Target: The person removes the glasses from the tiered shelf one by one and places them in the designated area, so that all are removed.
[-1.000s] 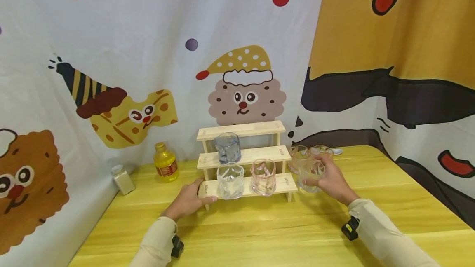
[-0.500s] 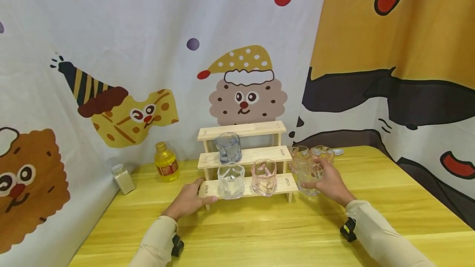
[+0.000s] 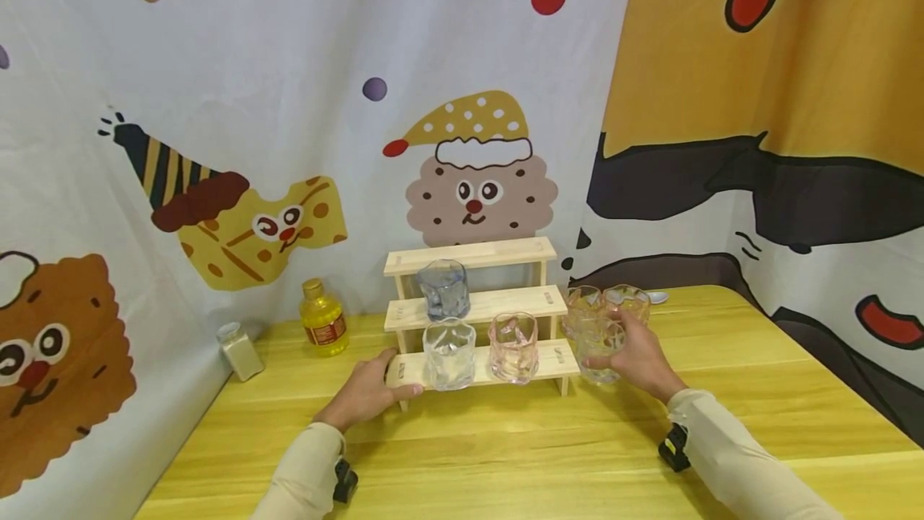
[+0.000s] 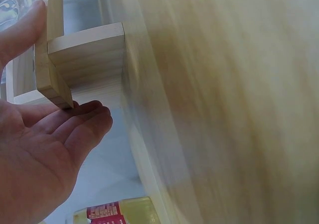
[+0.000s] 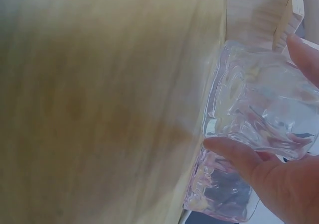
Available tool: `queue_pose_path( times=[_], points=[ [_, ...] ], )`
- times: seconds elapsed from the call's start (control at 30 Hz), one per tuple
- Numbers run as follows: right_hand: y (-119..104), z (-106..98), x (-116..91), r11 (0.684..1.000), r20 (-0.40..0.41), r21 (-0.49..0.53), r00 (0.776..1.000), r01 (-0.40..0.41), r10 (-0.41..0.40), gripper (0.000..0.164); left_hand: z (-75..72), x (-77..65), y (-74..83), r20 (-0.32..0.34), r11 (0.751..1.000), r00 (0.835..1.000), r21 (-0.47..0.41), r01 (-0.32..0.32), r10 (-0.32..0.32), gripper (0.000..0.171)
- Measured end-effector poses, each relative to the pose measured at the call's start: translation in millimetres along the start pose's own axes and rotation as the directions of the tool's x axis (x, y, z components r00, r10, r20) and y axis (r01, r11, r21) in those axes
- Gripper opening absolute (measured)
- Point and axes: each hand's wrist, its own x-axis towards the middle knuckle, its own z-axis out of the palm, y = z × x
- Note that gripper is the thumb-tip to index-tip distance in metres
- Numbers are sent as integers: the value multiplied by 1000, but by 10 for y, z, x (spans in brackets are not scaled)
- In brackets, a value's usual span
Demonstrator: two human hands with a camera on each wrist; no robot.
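Holding the wooden stand [image 3: 505, 300] at its left end with our left grip [image 3: 366, 392], we have our right grip [image 3: 638, 357] clamped round the clear glass [image 5: 264, 99] beside the stand's right end; it seems best held level, away from the pink glasses [image 3: 626, 301] beyond.

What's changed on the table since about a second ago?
The right hand has moved slightly left, bringing the clear glass in its grip a little nearer the rack. Nothing was newly gripped or let go. The left hand stays on the rack's lowest step, and the three glasses on the rack stay put.
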Motion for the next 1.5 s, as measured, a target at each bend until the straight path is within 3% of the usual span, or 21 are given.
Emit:
queue_pose_path(
  times=[0.43, 0.63, 0.9, 1.23, 1.5],
  points=[
    [13, 17, 11, 1000, 2, -11, 1000, -13, 13, 104, -1, -6, 10, 0, 1000, 1000, -11, -3, 3, 92],
    [15, 18, 26, 999, 3, -27, 1000, 26, -26, 104, 1, 5, -18, -4, 1000, 1000, -18, 6, -6, 93],
    [-118, -141, 5, 993, 80, -108, 996, 53, -44, 113, 15, 12, -42, -7, 1000, 1000, -20, 7, -7, 93],
    [-456, -305, -61, 959, 11, -227, 985, 172, -175, 78, 16, -12, -9, -11, 1000, 1000, -9, -1, 1, 92],
    [-732, -254, -26, 956, -45, -125, 961, 266, -273, 65, 1, -21, 4, -14, 1000, 1000, -6, -3, 3, 93]
  ],
)
